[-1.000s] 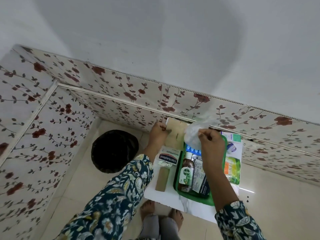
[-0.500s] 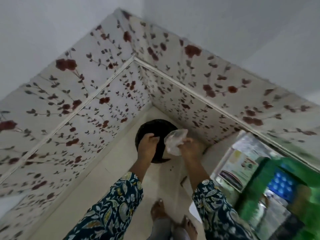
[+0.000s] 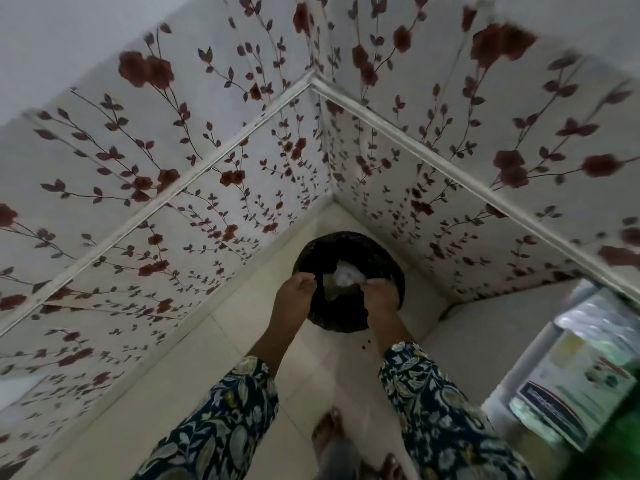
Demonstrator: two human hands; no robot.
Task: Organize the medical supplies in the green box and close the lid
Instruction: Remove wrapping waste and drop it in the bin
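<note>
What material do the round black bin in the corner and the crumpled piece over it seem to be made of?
The bin looks like dark plastic or a bag-lined basket: its rim glints unevenly, and I cannot tell which. The crumpled piece seems thin clear plastic film: see-through, pale and wrinkled. Motion blur hides finer detail.

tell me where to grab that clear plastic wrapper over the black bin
Pinch the crumpled clear wrapper at its right edge, from the right, where the right hand meets it above the black bin. It looks thin and limp, so a fingertip pinch should suit.

Green box (image 3: 623,441) at lower right frame edge (blurred, mostly cropped); printed supply packet (image 3: 568,386) just beside it.
</note>
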